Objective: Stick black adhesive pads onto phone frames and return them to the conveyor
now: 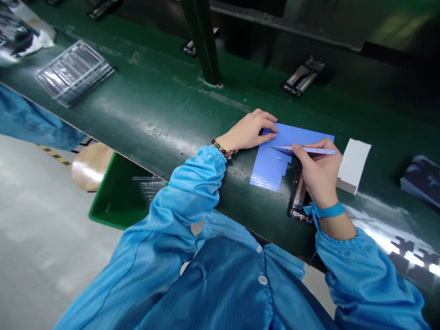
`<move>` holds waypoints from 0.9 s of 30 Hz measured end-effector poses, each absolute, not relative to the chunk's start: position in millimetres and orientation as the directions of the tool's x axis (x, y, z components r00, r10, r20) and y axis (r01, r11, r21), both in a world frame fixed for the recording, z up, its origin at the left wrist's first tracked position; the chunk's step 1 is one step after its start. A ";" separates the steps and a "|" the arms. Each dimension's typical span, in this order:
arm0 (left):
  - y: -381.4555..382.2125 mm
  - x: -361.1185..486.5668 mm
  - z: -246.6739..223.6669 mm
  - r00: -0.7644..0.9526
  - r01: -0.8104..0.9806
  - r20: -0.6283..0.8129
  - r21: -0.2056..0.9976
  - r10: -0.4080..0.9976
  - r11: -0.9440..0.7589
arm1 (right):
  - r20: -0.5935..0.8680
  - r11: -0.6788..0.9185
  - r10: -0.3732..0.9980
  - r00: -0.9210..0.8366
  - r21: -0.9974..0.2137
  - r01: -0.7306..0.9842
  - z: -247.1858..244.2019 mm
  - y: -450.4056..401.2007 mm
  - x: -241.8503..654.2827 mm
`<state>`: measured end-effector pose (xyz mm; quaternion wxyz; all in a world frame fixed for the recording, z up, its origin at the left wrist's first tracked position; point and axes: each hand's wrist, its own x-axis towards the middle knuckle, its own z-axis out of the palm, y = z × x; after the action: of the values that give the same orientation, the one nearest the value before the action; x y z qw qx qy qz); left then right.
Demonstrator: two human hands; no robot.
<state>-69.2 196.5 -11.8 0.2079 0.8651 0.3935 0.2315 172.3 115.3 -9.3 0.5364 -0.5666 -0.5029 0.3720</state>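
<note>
A blue sheet (299,134) with a stepped lower edge lies on the green bench. My left hand (252,129) rests at its upper left edge, fingers stretched out and touching the sheet. Between the fingers of my right hand (321,172) is a pair of pale tweezers (312,150), its tips pointing left over the sheet. Small pale strips (283,158) show on the blue surface near the tips. Below my right hand lies a phone frame (298,197), partly hidden by that hand.
A white block (355,158) stands right of my right hand, with a dark stack (422,178) beyond it. Another phone frame (304,75) lies farther back. A green post (202,41) rises from the bench. Clear trays (75,71) sit left; a green bin (117,197) stands below.
</note>
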 end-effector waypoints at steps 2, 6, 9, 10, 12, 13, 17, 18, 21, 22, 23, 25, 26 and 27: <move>196.5 -70.0 -12.3 0.589 0.585 0.238 0.534 0.772 -0.611 | 0.114 0.081 0.964 0.241 -0.987 0.142 -0.3 112.7 173.3; 197.9 -71.5 -10.8 0.589 0.568 0.266 0.536 0.763 -0.625 | 0.153 0.131 0.929 0.336 -0.988 0.085 23.5 83.6 194.5; 191.3 -64.7 -2.3 0.572 0.513 0.348 0.554 0.743 -0.655 | 0.129 0.121 0.898 0.421 -0.992 0.047 32.4 33.2 223.5; 185.1 -59.7 1.8 0.569 0.487 0.381 0.559 0.729 -0.671 | 0.101 0.085 0.897 0.430 -0.995 0.058 31.9 13.6 232.8; 165.3 -45.8 9.8 0.590 0.402 0.432 0.574 0.682 -0.713 | 0.037 0.003 0.889 0.457 -0.997 0.076 26.1 -23.0 247.1; 152.3 -37.7 12.7 0.627 0.340 0.443 0.584 0.641 -0.737 | 0.010 -0.034 0.889 0.459 -0.996 0.086 21.7 -37.9 251.3; 99.2 -10.7 11.7 0.857 0.086 0.360 0.607 0.369 -0.790 | -0.048 -0.097 0.896 0.441 -0.991 0.091 4.8 -64.8 251.7; 89.9 -7.0 8.9 0.888 0.051 0.336 0.608 0.315 -0.792 | -0.049 -0.099 0.900 0.433 -0.991 0.094 2.2 -65.0 249.9; 76.1 -2.4 0.9 0.912 0.005 0.319 0.620 0.258 -0.784 | -0.044 -0.104 0.910 0.411 -0.987 0.123 -1.1 -61.5 245.2; 75.0 -2.0 -0.7 0.912 0.000 0.321 0.623 0.255 -0.783 | -0.042 -0.104 0.912 0.409 -0.986 0.132 -1.2 -60.8 244.3; 74.8 -1.8 -1.6 0.912 0.000 0.320 0.624 0.256 -0.781 | -0.040 -0.105 0.912 0.409 -0.985 0.138 -1.1 -60.5 243.7; 75.4 -1.4 -1.9 0.914 0.015 0.307 0.626 0.265 -0.779 | -0.042 -0.109 0.914 0.405 -0.984 0.143 -0.6 -61.0 243.2; 75.6 -1.1 -1.7 0.916 0.026 0.297 0.626 0.269 -0.779 | -0.042 -0.108 0.916 0.400 -0.984 0.144 -0.4 -61.5 243.3; 75.6 -0.8 -1.5 0.918 0.039 0.286 0.625 0.275 -0.779 | -0.041 -0.106 0.918 0.395 -0.984 0.146 -0.3 -61.9 243.5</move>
<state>-0.8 75.6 -1.5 0.3211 0.9251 0.0849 0.1842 243.5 -61.9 -0.3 0.5275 -0.6474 -0.4106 0.3660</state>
